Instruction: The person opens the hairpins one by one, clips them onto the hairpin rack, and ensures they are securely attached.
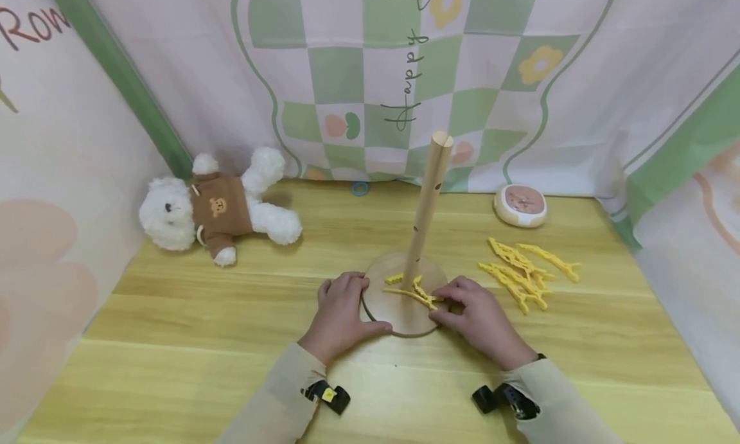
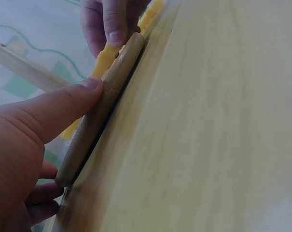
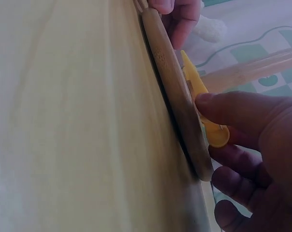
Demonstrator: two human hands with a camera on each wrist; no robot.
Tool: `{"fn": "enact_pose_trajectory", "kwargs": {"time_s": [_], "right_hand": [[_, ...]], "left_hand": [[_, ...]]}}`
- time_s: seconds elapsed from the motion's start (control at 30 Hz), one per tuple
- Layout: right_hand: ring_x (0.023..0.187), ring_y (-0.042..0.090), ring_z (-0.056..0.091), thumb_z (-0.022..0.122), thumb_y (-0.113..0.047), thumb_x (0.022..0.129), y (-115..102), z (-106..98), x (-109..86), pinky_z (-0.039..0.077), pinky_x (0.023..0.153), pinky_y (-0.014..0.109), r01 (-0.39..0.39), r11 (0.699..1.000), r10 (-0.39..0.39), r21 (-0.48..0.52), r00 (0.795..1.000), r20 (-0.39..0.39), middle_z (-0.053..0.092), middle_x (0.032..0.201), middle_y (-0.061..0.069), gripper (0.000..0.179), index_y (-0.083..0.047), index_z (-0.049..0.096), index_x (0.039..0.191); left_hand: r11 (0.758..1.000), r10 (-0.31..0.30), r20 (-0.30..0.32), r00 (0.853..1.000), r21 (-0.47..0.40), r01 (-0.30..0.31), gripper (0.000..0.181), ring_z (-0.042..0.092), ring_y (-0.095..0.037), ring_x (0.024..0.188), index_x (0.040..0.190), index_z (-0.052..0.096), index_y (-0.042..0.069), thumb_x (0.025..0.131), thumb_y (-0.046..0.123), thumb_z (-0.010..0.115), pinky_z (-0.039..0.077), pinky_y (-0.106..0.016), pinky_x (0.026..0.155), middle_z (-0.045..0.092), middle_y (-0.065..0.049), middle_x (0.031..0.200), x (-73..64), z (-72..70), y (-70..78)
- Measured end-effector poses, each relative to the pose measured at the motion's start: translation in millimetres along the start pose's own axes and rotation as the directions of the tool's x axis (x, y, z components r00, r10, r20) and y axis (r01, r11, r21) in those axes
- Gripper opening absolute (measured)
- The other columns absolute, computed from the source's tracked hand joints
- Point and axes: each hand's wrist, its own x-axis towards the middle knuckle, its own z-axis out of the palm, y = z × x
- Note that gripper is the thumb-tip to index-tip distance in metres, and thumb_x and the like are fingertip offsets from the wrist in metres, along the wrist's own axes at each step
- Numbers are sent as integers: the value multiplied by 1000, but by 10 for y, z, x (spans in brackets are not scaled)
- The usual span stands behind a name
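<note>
Light wood-grain bench (image 1: 202,367), fills the lower frame, planks running roughly left-right. Green-and-white checked curtain (image 1: 335,74) at the back, flower prints, "Happy" lettered sideways; pale printed panel (image 1: 35,142) on the left, white-and-green cloth (image 1: 688,155) on the right. White plush toy (image 1: 222,206) in a brown top lies mid left, head toward the left edge. Small blue ring (image 1: 354,189) at the bench's back edge; white-and-pink gadget (image 1: 523,203) right of it, near the curtain.

Round wooden base (image 1: 405,319) flat on the bench, just below frame center. Wooden pole (image 1: 426,200) stands upright from it; long axis runs up the frame, top leaning a bit right, dark holes along its length. Yellow branch pieces (image 1: 419,297) lie on the base around the pole's foot; the nearest one's long axis runs left to right, dipping slightly right, forked end toward the right hand (image 1: 480,315). More yellow pieces (image 1: 518,279) pile loose on the bench, right of center, long axes upper left to lower right, most forks pointing lower right.

Left hand (image 1: 342,312): fingers grasping the base's left rim, thumb on the near edge. Right hand: thumb and fingers pinching yellow plastic at the base's right side; exactly which piece, cannot tell. Beige sleeves (image 1: 283,392) on both arms.
</note>
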Motion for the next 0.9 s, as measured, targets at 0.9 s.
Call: {"fn": "enact_pose_trajectory", "kwargs": {"time_s": [0.9], "right_hand": [[86,12,59,76,-16,91,28,52,64,53,72,29,-70,997,71,26,997,-32,62,103,3,32,-8,71,121]], "left_hand": [[999,35,65,997,9,-35,114,27,-25,149,158,31,7,73,69,77,10,-56,119,34,-8,161,37,26,-120]]}}
